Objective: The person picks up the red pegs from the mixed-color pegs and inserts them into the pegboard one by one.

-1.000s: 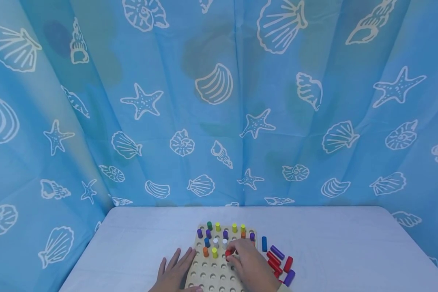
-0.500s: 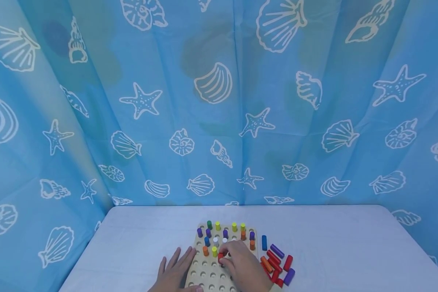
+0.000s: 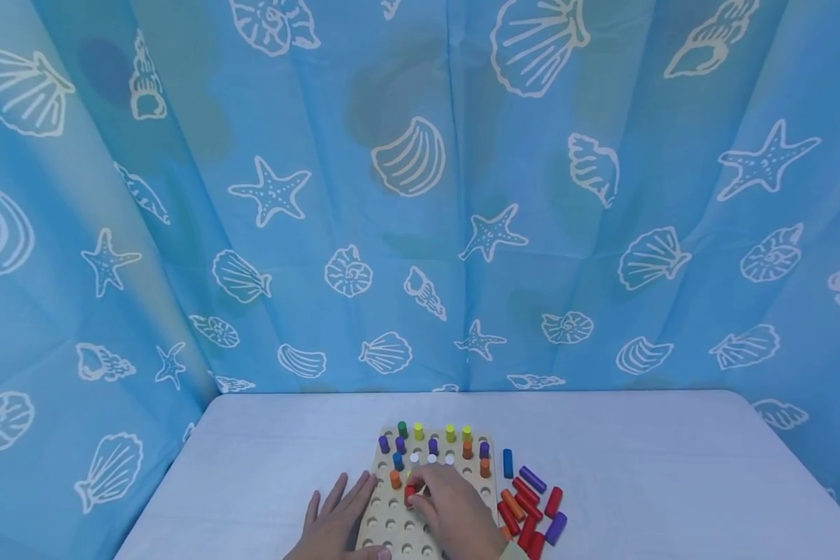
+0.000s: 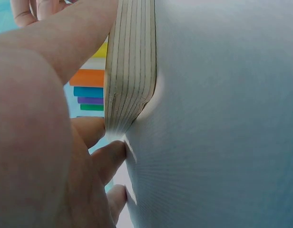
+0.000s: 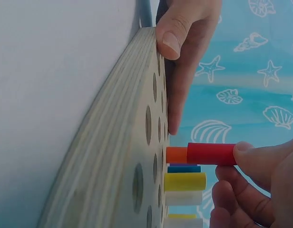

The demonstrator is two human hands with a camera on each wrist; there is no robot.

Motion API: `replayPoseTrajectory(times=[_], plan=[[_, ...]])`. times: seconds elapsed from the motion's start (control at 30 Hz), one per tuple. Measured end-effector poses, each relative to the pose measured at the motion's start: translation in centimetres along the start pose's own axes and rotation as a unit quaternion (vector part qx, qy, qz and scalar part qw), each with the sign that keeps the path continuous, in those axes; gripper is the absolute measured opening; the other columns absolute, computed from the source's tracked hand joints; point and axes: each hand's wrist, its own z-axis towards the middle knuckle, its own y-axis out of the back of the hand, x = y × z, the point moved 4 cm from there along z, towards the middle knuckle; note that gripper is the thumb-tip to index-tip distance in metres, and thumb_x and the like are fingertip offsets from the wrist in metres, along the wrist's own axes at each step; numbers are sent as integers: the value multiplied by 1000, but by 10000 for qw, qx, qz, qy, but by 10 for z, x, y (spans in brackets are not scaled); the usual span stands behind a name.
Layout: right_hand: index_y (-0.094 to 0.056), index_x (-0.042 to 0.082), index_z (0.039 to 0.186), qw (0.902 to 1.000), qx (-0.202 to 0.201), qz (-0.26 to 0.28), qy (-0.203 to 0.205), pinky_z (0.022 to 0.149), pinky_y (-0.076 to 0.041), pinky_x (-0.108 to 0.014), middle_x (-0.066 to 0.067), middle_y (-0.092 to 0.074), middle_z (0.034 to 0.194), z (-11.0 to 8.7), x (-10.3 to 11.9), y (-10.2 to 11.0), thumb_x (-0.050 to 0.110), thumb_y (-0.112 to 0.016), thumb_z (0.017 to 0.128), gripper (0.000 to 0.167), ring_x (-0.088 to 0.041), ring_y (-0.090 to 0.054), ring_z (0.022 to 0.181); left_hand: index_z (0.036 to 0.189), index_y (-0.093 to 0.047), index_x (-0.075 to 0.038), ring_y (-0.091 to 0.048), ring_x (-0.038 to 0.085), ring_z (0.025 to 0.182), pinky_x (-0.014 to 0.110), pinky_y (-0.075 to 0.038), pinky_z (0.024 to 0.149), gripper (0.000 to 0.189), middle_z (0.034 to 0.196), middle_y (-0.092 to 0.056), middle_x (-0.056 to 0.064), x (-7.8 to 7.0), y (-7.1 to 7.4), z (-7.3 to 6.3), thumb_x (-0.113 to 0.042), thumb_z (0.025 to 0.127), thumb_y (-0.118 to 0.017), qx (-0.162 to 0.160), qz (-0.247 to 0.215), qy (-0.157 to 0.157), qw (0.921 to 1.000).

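I have a red peg (image 5: 210, 153) pinched between the thumb and fingers of my right hand (image 3: 455, 509), gripped near its upper end, which leaves the lower end free to face the pegboard (image 3: 400, 516). The peg is about upright and over the board, just on the near side of a standing yellow peg (image 5: 185, 181); its bottom looks clear of the wood, though I can't tell exactly which hole it lines up with. My left hand (image 3: 332, 523) holds no peg: its fingers are spread and fairly straight along the board's left edge, with the thumb on the board's near part, I think to keep it from sliding while the other hand works. The loose pegs (image 3: 530, 507), red, orange, purple and blue, lie on the white table (image 3: 252, 451) just right of the board, a handy spot, I'd judge, for my right hand to pick from.
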Motion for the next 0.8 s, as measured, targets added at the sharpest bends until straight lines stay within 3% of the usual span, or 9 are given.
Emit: replayPoseTrajectory(times=[0.17,0.3,0.43,0.6,0.8], plan=[[-66,17,113,10000,-27,24,-79,96,-56,-48,5,-65,109,4,4,-5,26,-67,98,17,-20,-62,108,159,-30,-12,-13,48,150,78,1,114,104,161,-34,13,-1,0,0,-78,83,-57,-41,8,-7,10000],[-65,16,117,9996,-158,-149,206,98,-55,-47,3,-66,115,3,6,-9,28,-66,99,21,-23,-61,116,158,-32,-12,-14,48,149,79,0,113,104,161,-35,13,-2,0,2,-79,82,-58,-25,125,56,9999],[-65,16,118,9984,-211,-305,418,90,-58,-37,5,-65,113,5,11,-12,27,-66,99,22,-14,-61,106,158,-33,-13,-16,48,149,80,-2,112,105,160,-36,12,-1,0,4,-79,81,-58,-16,274,132,9995],[-65,16,115,9990,-102,-288,311,72,-54,-26,12,-60,99,10,15,-15,26,-68,98,20,-3,-52,84,158,-33,-13,-16,48,149,81,-1,112,106,161,-35,12,-1,1,3,-80,81,-58,14,302,158,9994],[-65,18,111,9982,-210,-226,506,69,-52,-23,14,-58,95,12,16,-21,23,-69,97,16,1,-51,81,157,-34,-11,-16,48,149,80,0,112,106,161,-35,12,-2,2,2,-80,81,-58,-40,296,144,9995]])
